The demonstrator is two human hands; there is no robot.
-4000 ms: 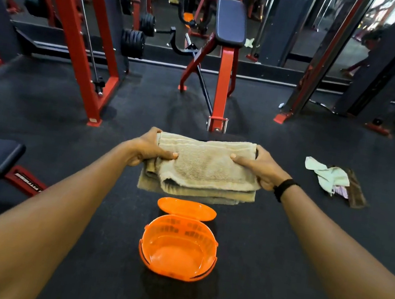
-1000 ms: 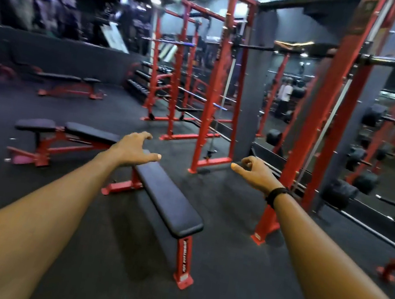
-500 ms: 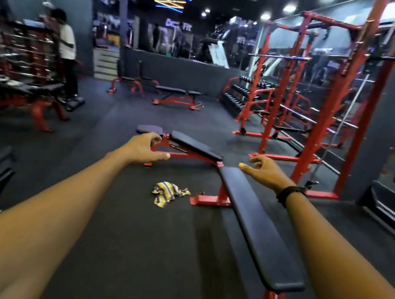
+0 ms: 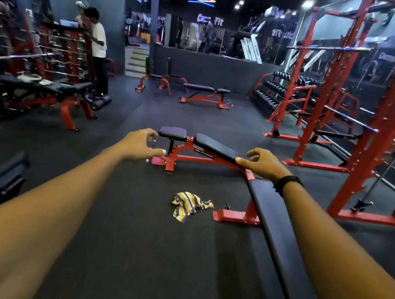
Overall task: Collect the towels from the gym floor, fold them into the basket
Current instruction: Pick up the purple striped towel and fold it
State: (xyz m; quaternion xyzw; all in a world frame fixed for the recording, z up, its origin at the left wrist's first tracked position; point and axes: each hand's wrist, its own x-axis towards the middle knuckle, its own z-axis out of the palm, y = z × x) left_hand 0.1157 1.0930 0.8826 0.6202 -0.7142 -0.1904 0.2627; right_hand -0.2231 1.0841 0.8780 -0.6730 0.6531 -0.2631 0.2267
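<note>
- Both hands are out in front, empty: the left hand (image 4: 140, 144) has its fingers loosely curled round nothing, and the right hand (image 4: 262, 163) is the same, thumb out, a black band on its wrist.
- The striped towel (image 4: 188, 206), yellow, white and dark, lies crumpled on the gym floor (image 4: 125, 241) at about 12 o'clock, nearer than the hands appear in the picture and lower down.
- It sits just beside the red foot (image 4: 237, 216) of the long padded bench (image 4: 278, 234), which runs off toward 5 o'clock; whether cloth touches the foot I cannot tell.
- The step in hand, as I judge it, is walking up and picking this towel off the floor.
- Come at it from the open side at 11 o'clock, so that the bench and its foot stay on the right and do not meet a shin.
- Crouch near before reaching; the towel is limp and bunched, so a one-hand pinch would likely lift it in a dangling rope.
- Better to find two corners or one long edge, one hand on each, and lift so that it hangs flat and ready for folding.
- Check that no end has caught under the foot before pulling.
- The basket is not in view, so the fold has to be carried to it; another person (image 4: 97, 38) stands well apart at 10 o'clock.
</note>
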